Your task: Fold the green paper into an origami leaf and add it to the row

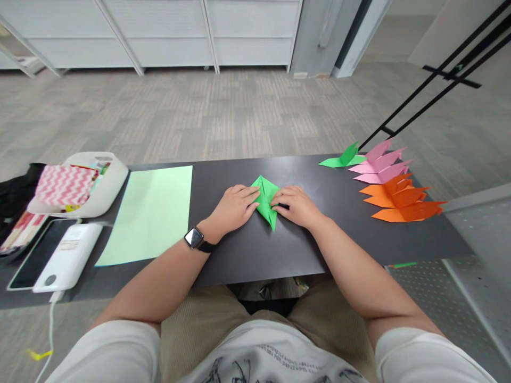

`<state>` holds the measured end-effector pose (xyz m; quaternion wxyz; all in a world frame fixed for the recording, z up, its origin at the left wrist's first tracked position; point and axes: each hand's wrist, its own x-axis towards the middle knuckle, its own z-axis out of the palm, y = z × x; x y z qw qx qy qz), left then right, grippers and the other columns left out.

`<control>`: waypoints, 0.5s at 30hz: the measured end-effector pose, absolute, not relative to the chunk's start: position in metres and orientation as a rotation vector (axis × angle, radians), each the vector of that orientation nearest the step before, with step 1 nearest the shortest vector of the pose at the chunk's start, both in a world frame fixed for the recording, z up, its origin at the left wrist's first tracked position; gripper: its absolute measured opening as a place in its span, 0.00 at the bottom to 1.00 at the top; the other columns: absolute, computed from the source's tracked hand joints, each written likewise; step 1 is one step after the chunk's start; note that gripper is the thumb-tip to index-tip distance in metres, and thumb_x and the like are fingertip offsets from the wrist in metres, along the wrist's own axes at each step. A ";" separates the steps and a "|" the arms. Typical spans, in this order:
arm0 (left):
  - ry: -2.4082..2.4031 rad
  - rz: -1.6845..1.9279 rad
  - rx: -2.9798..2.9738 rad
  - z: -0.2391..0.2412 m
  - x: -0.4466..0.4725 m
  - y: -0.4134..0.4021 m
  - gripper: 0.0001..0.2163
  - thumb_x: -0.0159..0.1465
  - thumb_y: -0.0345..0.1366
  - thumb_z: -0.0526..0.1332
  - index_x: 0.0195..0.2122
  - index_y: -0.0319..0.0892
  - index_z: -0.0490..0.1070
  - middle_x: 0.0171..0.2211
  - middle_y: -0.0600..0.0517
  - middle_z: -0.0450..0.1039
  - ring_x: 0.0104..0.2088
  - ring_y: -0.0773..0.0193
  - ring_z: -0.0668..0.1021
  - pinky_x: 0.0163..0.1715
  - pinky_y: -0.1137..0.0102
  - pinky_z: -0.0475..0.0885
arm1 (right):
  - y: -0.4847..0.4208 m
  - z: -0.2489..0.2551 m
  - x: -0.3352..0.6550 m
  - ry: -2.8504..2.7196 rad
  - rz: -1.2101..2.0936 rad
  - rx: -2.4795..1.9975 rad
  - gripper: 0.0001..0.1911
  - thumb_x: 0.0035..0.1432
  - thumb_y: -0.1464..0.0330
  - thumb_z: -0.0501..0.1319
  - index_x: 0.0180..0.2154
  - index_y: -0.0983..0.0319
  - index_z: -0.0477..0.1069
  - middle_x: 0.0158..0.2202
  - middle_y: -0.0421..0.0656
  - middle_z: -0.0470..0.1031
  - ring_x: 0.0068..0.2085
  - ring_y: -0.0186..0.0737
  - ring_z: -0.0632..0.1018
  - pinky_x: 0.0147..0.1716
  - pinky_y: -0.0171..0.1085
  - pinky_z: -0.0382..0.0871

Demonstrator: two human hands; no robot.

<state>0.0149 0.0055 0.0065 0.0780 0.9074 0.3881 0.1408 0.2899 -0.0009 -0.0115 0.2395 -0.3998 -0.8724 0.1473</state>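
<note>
A small green folded paper (pixel 264 199), kite-shaped with a crease down its middle, lies on the dark table between my two hands. From the left, my left hand (pixel 235 208) holds it by its edge, fingertips and thumb resting on the paper. On the opposite edge, my right hand (pixel 297 206) grips the paper with bent fingers and thumb. Its narrow lower tip points toward me and stays uncovered. What the fingertips cover of the folds is hidden.
Folded paper cranes stand at the right: a green crane (pixel 345 158), pink cranes (pixel 379 164) and orange cranes (pixel 403 202). To the left lie light green paper sheets (pixel 154 213), a white basket (pixel 114 186), a white power bank (pixel 67 258) and a phone (pixel 38 260).
</note>
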 end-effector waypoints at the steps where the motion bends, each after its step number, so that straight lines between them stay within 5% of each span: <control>1: 1.171 0.406 2.717 0.006 0.017 0.005 0.20 0.79 0.41 0.53 0.65 0.43 0.77 0.68 0.45 0.75 0.62 0.47 0.76 0.65 0.48 0.69 | -0.001 -0.012 0.290 -2.388 0.405 -1.095 0.05 0.68 0.67 0.69 0.43 0.53 0.84 0.47 0.43 0.85 0.51 0.49 0.80 0.56 0.51 0.66; 15: 1.128 0.383 2.680 0.003 0.017 0.008 0.21 0.78 0.46 0.56 0.65 0.41 0.76 0.73 0.41 0.68 0.73 0.46 0.70 0.75 0.42 0.59 | 0.001 -0.009 0.290 -2.402 0.469 -1.080 0.11 0.68 0.66 0.67 0.50 0.51 0.84 0.57 0.44 0.84 0.59 0.52 0.79 0.63 0.56 0.67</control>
